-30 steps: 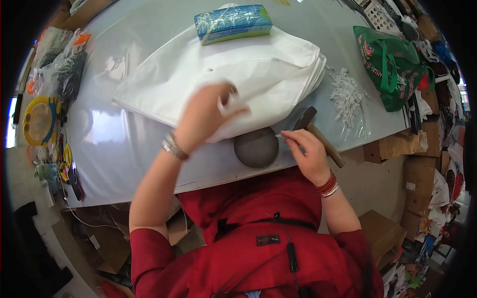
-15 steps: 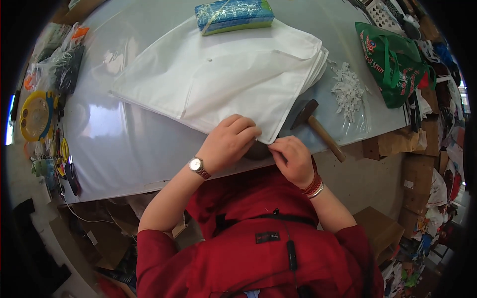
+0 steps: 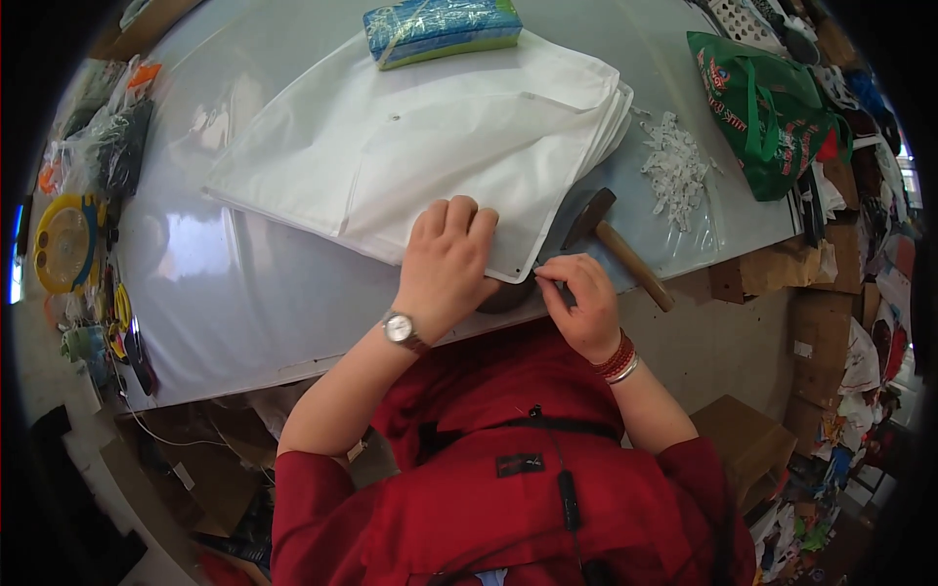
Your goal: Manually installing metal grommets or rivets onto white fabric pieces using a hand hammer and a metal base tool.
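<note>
A stack of white fabric sheets (image 3: pixel 440 146) lies on the table, its near corner pointing at me with a small dark hole or dot by the tip. My left hand (image 3: pixel 445 249) lies palm down on this cloth, fingers pressing its near edge. Just right of the corner, my right hand (image 3: pixel 578 303) is pinched, thumb against forefinger. Something tiny and dark may be between the fingertips; it is too small to name. A dark, rounded object (image 3: pixel 506 297) sits under the corner, mostly covered. Beside my right hand lies a hammer (image 3: pixel 630 262) with a wooden handle.
Small white plastic pieces (image 3: pixel 676 171) are heaped right of the cloth. A blue-green wrapped pack (image 3: pixel 445 31) rests on the cloth's far side. A green bag (image 3: pixel 767 122) stands at the right; a yellow tape reel (image 3: pixel 70 244) and scissors are at the left edge.
My left hand has uncurled and slid left onto the cloth, baring the corner's dark dot. The right hand has drawn slightly away from the corner, still pinched. The whole view has shifted a little.
</note>
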The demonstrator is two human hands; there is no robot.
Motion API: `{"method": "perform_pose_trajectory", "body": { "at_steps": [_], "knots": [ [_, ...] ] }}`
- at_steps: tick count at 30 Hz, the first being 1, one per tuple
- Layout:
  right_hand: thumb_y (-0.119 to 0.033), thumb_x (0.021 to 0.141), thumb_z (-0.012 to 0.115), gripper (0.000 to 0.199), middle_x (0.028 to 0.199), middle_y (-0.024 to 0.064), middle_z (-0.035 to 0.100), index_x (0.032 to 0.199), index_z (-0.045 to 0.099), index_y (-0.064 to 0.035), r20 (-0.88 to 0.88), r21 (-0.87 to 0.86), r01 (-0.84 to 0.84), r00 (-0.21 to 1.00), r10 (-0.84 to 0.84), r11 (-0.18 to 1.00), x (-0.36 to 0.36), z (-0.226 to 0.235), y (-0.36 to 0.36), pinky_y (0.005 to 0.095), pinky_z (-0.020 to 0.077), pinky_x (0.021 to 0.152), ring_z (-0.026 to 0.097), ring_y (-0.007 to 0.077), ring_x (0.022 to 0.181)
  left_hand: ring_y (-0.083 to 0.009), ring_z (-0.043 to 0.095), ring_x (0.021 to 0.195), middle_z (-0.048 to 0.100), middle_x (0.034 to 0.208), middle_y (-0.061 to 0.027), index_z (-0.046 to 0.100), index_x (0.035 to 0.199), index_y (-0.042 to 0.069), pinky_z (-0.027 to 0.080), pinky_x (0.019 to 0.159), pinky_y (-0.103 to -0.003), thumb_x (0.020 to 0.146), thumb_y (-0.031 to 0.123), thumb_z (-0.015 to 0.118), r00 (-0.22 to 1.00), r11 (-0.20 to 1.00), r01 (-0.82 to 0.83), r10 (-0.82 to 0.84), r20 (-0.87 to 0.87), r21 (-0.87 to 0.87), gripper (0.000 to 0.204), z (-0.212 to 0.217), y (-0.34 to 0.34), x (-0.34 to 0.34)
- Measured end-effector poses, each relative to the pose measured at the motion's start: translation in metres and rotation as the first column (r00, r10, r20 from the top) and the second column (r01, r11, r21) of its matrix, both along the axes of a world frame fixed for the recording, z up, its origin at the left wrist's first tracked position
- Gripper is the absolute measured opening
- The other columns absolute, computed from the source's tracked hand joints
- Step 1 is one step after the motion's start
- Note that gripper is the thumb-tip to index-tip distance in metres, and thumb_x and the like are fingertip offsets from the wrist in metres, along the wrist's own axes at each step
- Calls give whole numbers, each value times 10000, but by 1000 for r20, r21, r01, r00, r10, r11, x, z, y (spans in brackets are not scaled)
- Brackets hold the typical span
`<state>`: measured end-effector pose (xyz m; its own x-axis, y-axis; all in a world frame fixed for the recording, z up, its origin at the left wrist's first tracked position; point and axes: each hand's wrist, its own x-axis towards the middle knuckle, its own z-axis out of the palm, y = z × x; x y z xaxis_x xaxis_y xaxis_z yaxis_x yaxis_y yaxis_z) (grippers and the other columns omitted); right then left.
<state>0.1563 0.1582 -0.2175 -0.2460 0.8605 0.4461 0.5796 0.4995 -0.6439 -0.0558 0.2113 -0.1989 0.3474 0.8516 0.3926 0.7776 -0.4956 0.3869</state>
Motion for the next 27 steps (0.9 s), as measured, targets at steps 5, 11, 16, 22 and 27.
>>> {"method": "perform_pose_trajectory", "body": {
  "at_steps": [5, 11, 16, 22, 27],
  "knots": [
    [59, 791, 751, 258, 1012, 114, 693, 1024, 699, -39, 143, 68, -94, 986, 83, 993, 2, -8, -4, 415, 566, 805, 670, 320, 916, -250, 621, 1020, 652, 1121, -22, 695, 1005, 116, 515, 853, -381, 792, 105, 695, 983, 981, 159, -147, -109, 111, 213, -33, 4, -11],
    [-3, 801, 714, 253, 1056, 88, 690, 1049, 711, -54, 280, 113, -160, 952, 123, 981, 7, -16, -6, 392, 586, 852, 677, 288, 982, -241, 652, 1063, 711, 1232, 3, 748, 1117, 140, 554, 832, -389, 703, 55, 705, 896, 901, 427, -433, 96, 81, 424, -49, -8, -26],
    [-38, 817, 696, 253, 1078, 87, 689, 1068, 717, -48, 294, 112, -123, 952, 85, 986, 6, -22, -7, 388, 587, 853, 674, 281, 995, -225, 653, 1057, 731, 1283, 39, 761, 1113, 147, 554, 829, -377, 671, 56, 715, 889, 891, 450, -453, 73, 54, 454, -47, -7, -22],
    [-39, 816, 698, 250, 1073, 86, 692, 1065, 723, -42, 344, 149, -152, 934, 93, 977, 5, -15, -3, 377, 579, 848, 674, 275, 991, -221, 649, 1067, 728, 1296, 49, 758, 1130, 152, 551, 835, -373, 655, 46, 726, 895, 899, 437, -438, 81, 37, 487, -48, -7, -20],
    [-30, 805, 727, 225, 1045, 58, 696, 1028, 734, -59, 332, 149, -183, 935, 125, 972, 4, -9, 4, 381, 554, 833, 658, 274, 974, -220, 645, 1080, 718, 1300, 44, 754, 1161, 157, 550, 846, -376, 661, 36, 724, 886, 889, 458, -458, 67, 23, 515, -48, -8, -24]
  ]
}}
